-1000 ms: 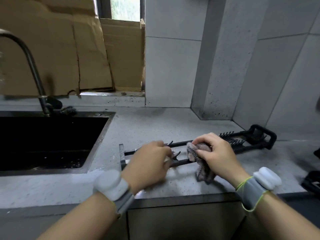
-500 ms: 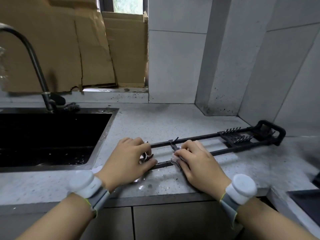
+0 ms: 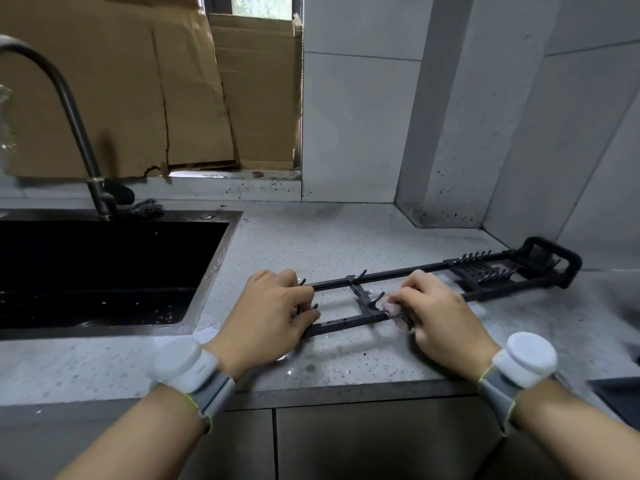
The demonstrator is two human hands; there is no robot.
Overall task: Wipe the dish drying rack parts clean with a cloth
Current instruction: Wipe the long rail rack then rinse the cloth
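A long black dish rack frame (image 3: 450,275) lies flat on the grey countertop (image 3: 346,244), running from the middle to the right, with small hooks and a looped handle at its far right end. My left hand (image 3: 270,313) grips the frame's left end. My right hand (image 3: 436,310) holds a small pinkish-grey cloth (image 3: 393,308) wrapped around the near rail, just right of the cross bar. Most of the cloth is hidden under my fingers.
A dark sink (image 3: 104,271) with a curved tap (image 3: 72,116) sits to the left. Cardboard sheets (image 3: 156,91) lean against the window behind. Tiled walls form a corner at the back right. A dark object (image 3: 620,396) shows at the lower right edge.
My right hand and the cloth have slid along the near rail, first left, then back right past the cross bar. My left hand stayed gripping the left end. The view shifted slightly.
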